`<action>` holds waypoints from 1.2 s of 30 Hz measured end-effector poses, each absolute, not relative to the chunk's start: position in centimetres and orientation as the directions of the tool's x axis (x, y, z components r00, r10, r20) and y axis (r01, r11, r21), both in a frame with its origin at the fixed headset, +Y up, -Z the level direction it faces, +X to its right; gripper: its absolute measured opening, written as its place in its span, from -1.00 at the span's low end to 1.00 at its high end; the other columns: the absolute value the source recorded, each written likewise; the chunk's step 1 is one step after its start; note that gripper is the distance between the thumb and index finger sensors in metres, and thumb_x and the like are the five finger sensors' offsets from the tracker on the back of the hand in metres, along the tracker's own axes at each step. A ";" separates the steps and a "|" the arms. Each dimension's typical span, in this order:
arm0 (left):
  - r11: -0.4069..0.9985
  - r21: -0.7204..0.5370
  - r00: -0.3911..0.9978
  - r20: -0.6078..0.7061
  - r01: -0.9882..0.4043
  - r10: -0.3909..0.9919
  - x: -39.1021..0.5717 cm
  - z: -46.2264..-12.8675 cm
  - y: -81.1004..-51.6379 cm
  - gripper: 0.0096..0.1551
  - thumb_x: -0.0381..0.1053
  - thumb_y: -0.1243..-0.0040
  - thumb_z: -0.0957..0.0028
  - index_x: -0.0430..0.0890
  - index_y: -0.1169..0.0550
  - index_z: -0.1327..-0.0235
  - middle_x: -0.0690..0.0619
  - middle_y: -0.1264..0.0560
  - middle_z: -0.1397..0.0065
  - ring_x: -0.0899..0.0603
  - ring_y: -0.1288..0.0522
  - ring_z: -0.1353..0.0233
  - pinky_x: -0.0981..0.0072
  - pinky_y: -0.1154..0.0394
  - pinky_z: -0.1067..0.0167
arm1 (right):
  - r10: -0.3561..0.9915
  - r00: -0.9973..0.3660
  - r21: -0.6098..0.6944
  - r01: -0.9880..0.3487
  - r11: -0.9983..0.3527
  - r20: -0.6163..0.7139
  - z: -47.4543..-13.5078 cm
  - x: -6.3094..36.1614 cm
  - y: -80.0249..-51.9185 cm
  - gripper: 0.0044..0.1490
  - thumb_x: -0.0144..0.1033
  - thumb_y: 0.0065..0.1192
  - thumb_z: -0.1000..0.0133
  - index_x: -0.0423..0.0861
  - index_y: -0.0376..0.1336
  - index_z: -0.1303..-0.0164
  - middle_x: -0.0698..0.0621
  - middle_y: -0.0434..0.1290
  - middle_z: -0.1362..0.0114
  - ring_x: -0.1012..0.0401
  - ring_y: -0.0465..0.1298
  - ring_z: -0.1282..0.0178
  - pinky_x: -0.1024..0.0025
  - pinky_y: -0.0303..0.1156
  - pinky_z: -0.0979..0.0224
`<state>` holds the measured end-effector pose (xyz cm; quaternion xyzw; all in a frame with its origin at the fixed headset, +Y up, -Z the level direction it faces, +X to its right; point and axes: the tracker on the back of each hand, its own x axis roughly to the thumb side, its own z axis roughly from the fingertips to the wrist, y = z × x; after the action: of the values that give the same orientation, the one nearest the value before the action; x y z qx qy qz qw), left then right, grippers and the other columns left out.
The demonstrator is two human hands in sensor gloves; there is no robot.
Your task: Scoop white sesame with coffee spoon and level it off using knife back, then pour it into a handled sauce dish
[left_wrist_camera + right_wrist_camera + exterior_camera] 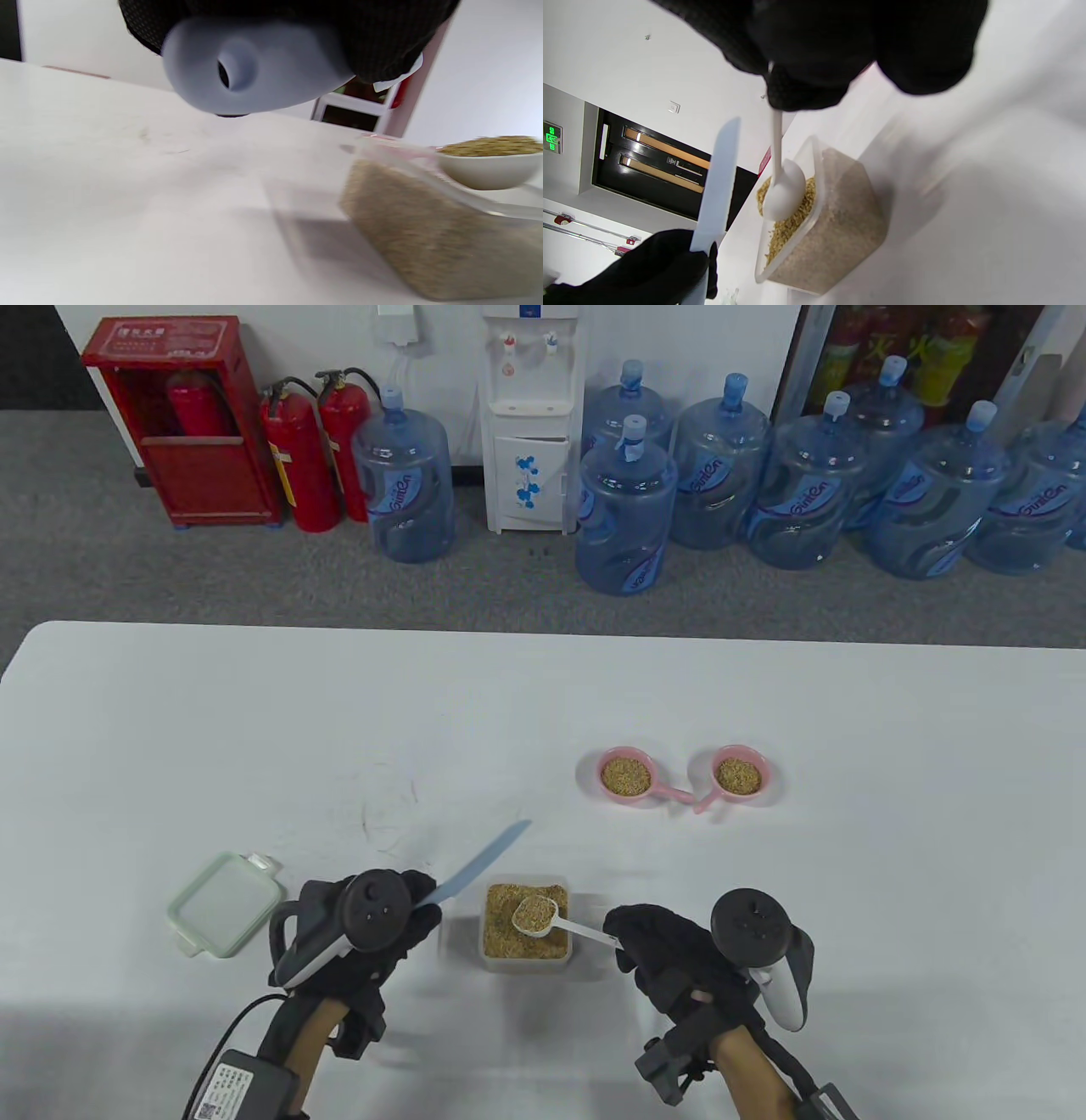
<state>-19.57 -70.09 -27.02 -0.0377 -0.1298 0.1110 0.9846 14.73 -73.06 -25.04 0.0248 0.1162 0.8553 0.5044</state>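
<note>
A clear container of sesame [524,926] [428,237] [825,220] stands at the table's near middle. My right hand [670,954] pinches the handle of a white coffee spoon [536,914] [782,190], whose heaped bowl [488,163] hovers just above the sesame. My left hand [373,920] [649,267] grips a light blue knife [479,864] [717,186] by its handle [250,65]; the blade points up and away to the right, left of the container and clear of the spoon. Two pink handled sauce dishes [626,774] [736,774], both holding sesame, sit farther back.
A pale green lid [222,903] lies left of my left hand. Bare white table [254,712] stretches between the container and the dishes. Water bottles [626,509], a dispenser and fire extinguishers stand on the floor beyond the far edge.
</note>
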 end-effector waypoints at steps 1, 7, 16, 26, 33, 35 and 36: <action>0.972 -0.100 0.937 0.263 -0.212 0.232 -19.3 -26.8 -70.0 -0.55 0.20 -0.28 -0.12 0.15 -0.57 -0.26 0.13 -0.63 -0.19 -0.05 -0.68 -0.18 -0.16 -0.33 -0.53 | 0.869 -0.490 0.222 -0.857 -0.464 -0.075 -25.0 14.7 -73.1 -0.46 -0.33 0.12 -0.28 -0.29 0.38 -0.38 -0.21 0.59 -0.06 0.33 0.57 0.33 0.17 0.61 -0.04; 0.962 -0.169 0.869 0.417 -0.215 0.268 -17.2 -25.8 -70.2 -0.55 0.21 -0.29 -0.12 0.17 -0.57 -0.25 0.15 -0.62 -0.20 -0.04 -0.67 -0.20 -0.17 -0.31 -0.55 | 0.868 -0.490 0.222 -0.857 -0.465 -0.076 -25.0 14.8 -73.0 -0.46 -0.33 0.12 -0.28 -0.29 0.38 -0.38 -0.21 0.60 -0.06 0.33 0.57 0.33 0.17 0.61 -0.04; 0.976 -0.189 0.875 0.448 -0.109 0.184 -15.9 -25.3 -70.8 -0.55 0.22 -0.28 -0.12 0.17 -0.57 -0.26 0.15 -0.61 -0.20 -0.05 -0.66 -0.21 -0.18 -0.30 -0.56 | 0.868 -0.492 0.224 -0.855 -0.467 -0.070 -25.0 14.8 -72.9 -0.46 -0.33 0.12 -0.28 -0.29 0.38 -0.38 -0.21 0.60 -0.05 0.33 0.57 0.33 0.17 0.61 -0.04; 0.983 -0.171 0.901 0.412 -0.068 0.134 -16.4 -25.6 -70.9 -0.55 0.21 -0.28 -0.13 0.16 -0.57 -0.26 0.14 -0.61 -0.19 -0.05 -0.66 -0.20 -0.18 -0.30 -0.56 | 0.871 -0.488 0.232 -0.856 -0.462 -0.066 -25.0 14.7 -72.9 -0.46 -0.33 0.12 -0.28 -0.29 0.38 -0.38 -0.22 0.60 -0.05 0.32 0.57 0.33 0.17 0.61 -0.04; 0.985 -0.166 0.913 0.393 -0.045 0.108 -16.5 -25.7 -70.7 -0.55 0.21 -0.28 -0.13 0.16 -0.57 -0.25 0.14 -0.61 -0.19 -0.05 -0.65 -0.19 -0.18 -0.30 -0.56 | 0.873 -0.484 0.235 -0.857 -0.458 -0.067 -24.9 14.7 -72.9 -0.46 -0.33 0.13 -0.28 -0.29 0.38 -0.38 -0.22 0.60 -0.05 0.32 0.57 0.33 0.17 0.61 -0.04; 0.986 -0.162 0.916 0.388 -0.040 0.101 -16.6 -25.7 -70.6 -0.55 0.21 -0.28 -0.13 0.16 -0.57 -0.25 0.14 -0.61 -0.19 -0.05 -0.66 -0.19 -0.18 -0.29 -0.56 | 0.873 -0.482 0.236 -0.858 -0.456 -0.067 -24.9 14.7 -72.8 -0.46 -0.33 0.13 -0.28 -0.29 0.38 -0.38 -0.22 0.60 -0.05 0.32 0.57 0.33 0.17 0.61 -0.04; 0.986 -0.161 0.918 0.385 -0.040 0.100 -16.6 -25.7 -70.6 -0.55 0.21 -0.28 -0.13 0.16 -0.57 -0.25 0.14 -0.61 -0.19 -0.06 -0.65 -0.19 -0.18 -0.29 -0.56 | 0.874 -0.481 0.235 -0.859 -0.455 -0.066 -24.9 14.7 -72.8 -0.46 -0.33 0.13 -0.28 -0.29 0.38 -0.38 -0.22 0.60 -0.05 0.32 0.57 0.33 0.17 0.61 -0.04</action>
<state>-16.62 -70.59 -25.71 -0.0752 -0.1997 0.0357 0.9763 14.73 -72.82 -24.92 0.0323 0.1187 0.8524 0.5082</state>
